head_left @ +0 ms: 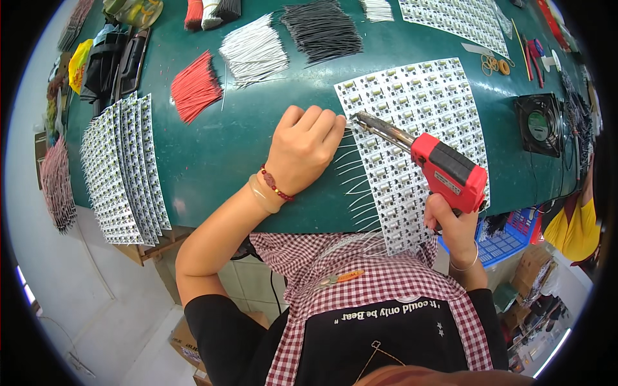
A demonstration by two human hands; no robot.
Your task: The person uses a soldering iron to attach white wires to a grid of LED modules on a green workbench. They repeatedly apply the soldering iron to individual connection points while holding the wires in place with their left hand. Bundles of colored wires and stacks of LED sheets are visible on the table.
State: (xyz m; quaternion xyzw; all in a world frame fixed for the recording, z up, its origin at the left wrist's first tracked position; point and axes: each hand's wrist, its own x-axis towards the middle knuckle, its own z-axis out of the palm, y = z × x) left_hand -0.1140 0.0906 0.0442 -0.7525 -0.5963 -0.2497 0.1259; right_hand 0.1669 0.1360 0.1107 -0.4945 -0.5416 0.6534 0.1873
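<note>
My right hand (449, 222) grips a red and black soldering gun (450, 168) by its handle. The gun's metal tip rests at the left edge of a white panel of small circuit boards (425, 122). Close beside that tip, my left hand (306, 145) is closed in a pinch at the panel's edge. Its fingertips are turned away, so what they hold is hidden. Below it, several thin white wires (360, 188) stick out leftward from the panel's edge. The panel's near end hangs over the table edge against my checked apron (367, 283).
On the green table (212, 167) lie bundles of red wires (196, 87), white wires (254, 50) and black wires (321, 31). Overlapping board panels (122, 170) sit at the left, another panel (457, 22) far right. A black fan (539, 124) stands right, above a blue basket (505, 238).
</note>
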